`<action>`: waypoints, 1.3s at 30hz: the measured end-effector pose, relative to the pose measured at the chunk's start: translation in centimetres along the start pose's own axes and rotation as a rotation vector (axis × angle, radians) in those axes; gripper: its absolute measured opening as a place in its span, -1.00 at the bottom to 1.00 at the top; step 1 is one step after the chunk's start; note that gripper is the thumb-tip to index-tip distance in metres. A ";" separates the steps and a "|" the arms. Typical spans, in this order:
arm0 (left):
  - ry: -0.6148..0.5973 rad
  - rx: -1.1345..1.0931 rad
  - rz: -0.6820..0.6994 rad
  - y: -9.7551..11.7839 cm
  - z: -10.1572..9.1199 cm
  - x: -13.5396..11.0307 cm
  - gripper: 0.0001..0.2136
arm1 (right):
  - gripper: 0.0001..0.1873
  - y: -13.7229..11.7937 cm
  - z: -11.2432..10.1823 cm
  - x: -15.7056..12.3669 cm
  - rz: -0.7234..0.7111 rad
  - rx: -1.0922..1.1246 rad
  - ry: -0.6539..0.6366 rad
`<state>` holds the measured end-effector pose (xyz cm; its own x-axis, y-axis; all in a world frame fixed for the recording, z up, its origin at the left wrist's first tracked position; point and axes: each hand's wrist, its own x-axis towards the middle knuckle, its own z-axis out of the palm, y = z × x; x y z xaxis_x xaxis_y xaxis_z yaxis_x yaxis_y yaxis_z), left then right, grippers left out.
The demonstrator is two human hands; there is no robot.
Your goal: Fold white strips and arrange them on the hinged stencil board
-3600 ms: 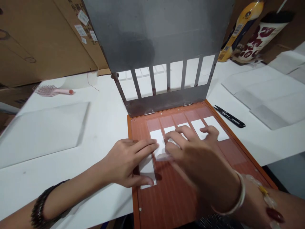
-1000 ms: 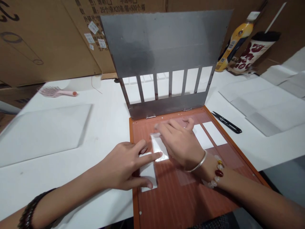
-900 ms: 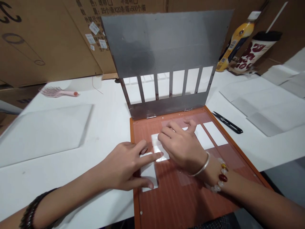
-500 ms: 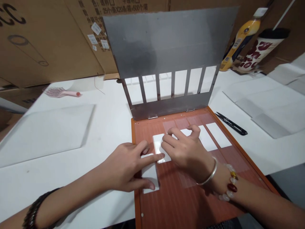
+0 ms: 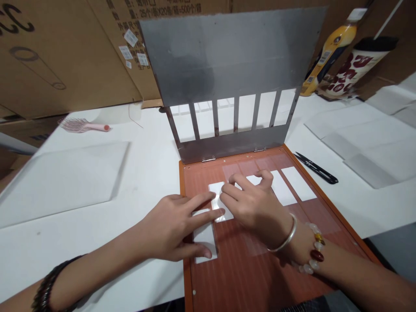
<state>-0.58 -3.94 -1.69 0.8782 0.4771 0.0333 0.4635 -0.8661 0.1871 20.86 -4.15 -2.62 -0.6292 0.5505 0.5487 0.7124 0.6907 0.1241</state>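
An orange-brown board lies in front of me with a grey metal slotted lid hinged up at its far edge. Several white rectangular pieces lie in a row on it, such as one at the right. My left hand rests flat at the board's left edge, fingers stretched over a white piece and onto another. My right hand lies on the row with fingers curled, fingertips pressing the white pieces.
A clear plastic sheet lies on the white table at the left, a pink hairbrush behind it. Black snips lie right of the board, translucent sheets beyond. A bottle and a cup stand far right, cardboard boxes behind.
My right hand has drawn back from a forward reach over the row and now curls on the white pieces. My left hand stays put, its upper finger stretching out onto a piece.
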 end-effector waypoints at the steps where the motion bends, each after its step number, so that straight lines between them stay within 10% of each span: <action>1: -0.006 -0.008 0.001 0.0 0.0 0.0 -0.44 | -0.64 0.0 0.0 0.0 0.000 0.002 -0.002; 22: 0.026 0.083 -0.093 0.7 0.0 1.2 -0.43 | -0.78 -0.2 -2.7 0.2 0.134 0.305 -0.496; 30: 0.070 -0.112 -0.210 2.0 -1.1 2.2 -0.57 | -0.76 0.6 -4.6 0.3 0.316 0.455 -0.209; 35: 0.308 -0.333 -0.302 3.0 -5.9 2.9 -0.74 | -0.79 -3.1 -7.1 -1.5 0.366 0.909 -0.210; 39: 0.847 -0.991 -0.257 6.4 -10.2 3.1 -0.77 | -0.28 -9.4 -6.3 -3.9 0.439 1.351 -0.303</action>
<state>3.87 -6.44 9.65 0.2672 0.8676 0.4195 0.0048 -0.4365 0.8997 18.55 -15.73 -0.72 -0.6041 0.7873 0.1231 0.1383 0.2557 -0.9568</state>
